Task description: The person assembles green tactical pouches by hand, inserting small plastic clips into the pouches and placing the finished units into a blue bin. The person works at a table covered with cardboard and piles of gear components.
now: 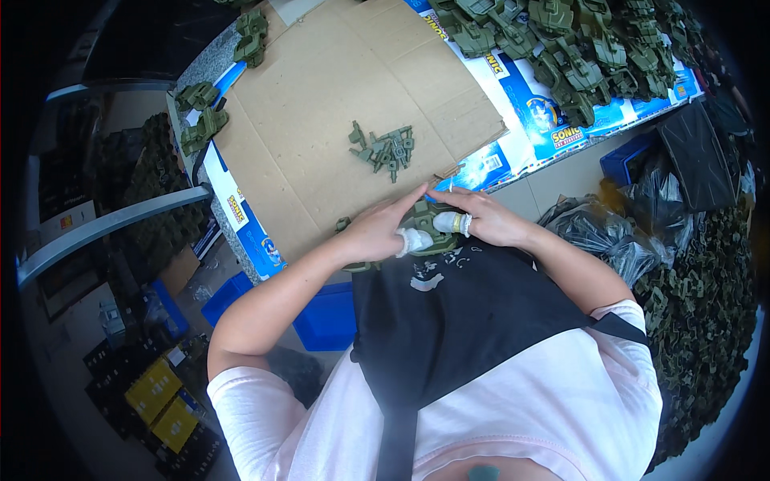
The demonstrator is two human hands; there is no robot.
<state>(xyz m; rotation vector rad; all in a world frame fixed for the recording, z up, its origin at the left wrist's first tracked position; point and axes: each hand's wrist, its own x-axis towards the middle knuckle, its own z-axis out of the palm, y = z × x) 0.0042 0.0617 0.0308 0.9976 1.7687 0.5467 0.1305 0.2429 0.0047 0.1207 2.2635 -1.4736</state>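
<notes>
At the near edge of the cardboard, a dark green plastic toy vehicle body (420,216) sits between my two hands, close against my black apron. My left hand (377,231) grips its left side, with the index finger stretched along the far end and a white-wrapped thumb on top. From the right, my right hand (491,220) grips it the same way, its thumb wrapped in white too. The index fingertips nearly meet beyond the part. Farther out on the cardboard lies a small pile of green plastic pieces (391,150).
A cardboard sheet (321,104) covers much of the table. Many green toy vehicle bodies (561,48) are heaped at the far right; several more (204,120) stand along the left edge. Below are a blue bin (325,317), black plastic bags (593,228) and a large green heap (698,337).
</notes>
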